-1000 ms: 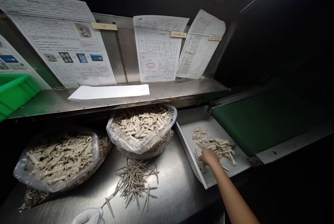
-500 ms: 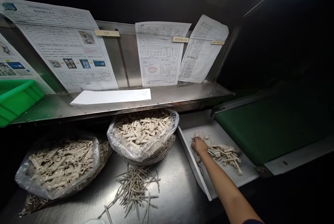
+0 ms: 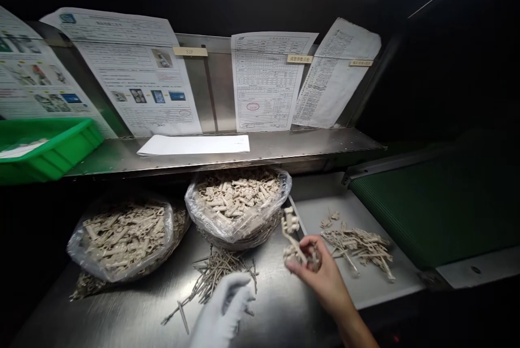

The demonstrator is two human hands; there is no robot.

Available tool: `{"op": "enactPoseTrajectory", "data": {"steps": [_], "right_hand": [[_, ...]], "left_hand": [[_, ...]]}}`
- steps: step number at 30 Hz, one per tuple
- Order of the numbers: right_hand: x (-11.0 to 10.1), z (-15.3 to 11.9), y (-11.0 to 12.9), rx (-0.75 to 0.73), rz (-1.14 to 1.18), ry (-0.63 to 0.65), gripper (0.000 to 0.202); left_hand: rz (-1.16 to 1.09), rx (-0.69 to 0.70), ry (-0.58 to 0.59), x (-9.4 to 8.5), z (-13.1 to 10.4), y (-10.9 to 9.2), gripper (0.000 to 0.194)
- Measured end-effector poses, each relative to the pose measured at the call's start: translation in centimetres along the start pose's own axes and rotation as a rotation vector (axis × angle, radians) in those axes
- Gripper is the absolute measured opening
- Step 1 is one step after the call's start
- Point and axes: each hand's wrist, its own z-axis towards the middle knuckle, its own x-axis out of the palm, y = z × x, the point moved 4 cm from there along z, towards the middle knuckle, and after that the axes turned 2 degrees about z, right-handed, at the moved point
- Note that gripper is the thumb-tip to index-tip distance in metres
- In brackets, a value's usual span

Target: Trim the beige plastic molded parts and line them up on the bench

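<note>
My right hand (image 3: 320,277), bare, is closed around beige moulded plastic parts (image 3: 291,222) on a thin runner, over the bench beside the tray. One end of the piece sticks up past the fingertips; the rest is partly covered by the hand. My left hand (image 3: 225,307) wears a white glove. Its fingers are curved and apart, with nothing visible between them. Just behind the glove lies a heap of thin grey-beige sticks (image 3: 219,272) on the metal bench. More beige moulded parts (image 3: 357,245) lie piled in the grey tray (image 3: 320,191) at right.
Two clear plastic bags, a left one (image 3: 122,240) and a middle one (image 3: 239,202), are full of small beige tubular parts. A metal shelf (image 3: 276,145) overhangs them, bearing a green bin (image 3: 77,145) and folded white paper (image 3: 195,144). The green conveyor belt (image 3: 439,202) meets the tray.
My right hand has come out of the tray, toward me and left, with beige moulded parts in it. My gloved left hand has risen into view. The view has shifted left.
</note>
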Motion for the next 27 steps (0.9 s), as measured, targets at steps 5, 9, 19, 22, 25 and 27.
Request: {"op": "enactPoseTrajectory", "data": {"steps": [5,9,19,22,25,27], "right_hand": [[5.9,-4.4,4.4,-0.089,0.044,0.143,0.021],[6.0,-4.5,6.8,-0.151,0.043,0.274,0.020],[7.8,-2.6,7.4,-0.369,-0.177,0.378,0.032],[7.9,-2.0,6.6,-0.466,-0.276,0.423,0.016],[8.3,-2.4,6.1,-0.545,-0.313,0.494,0.009],[8.5,-2.9,6.0,-0.570,-0.295,0.481,0.011]], "left_hand": [[-0.111,0.152,0.141,3.0,0.2,-1.1,0.032],[-0.179,0.081,0.118,1.4,-0.5,-0.9,0.039],[0.126,0.142,-0.178,-2.3,-1.9,0.0,0.033],[0.336,0.242,-0.284,-4.4,-2.0,0.2,0.046],[0.496,0.307,-0.132,-4.7,-2.0,1.0,0.028],[0.471,0.277,-0.059,-4.5,-2.0,2.0,0.012]]}}
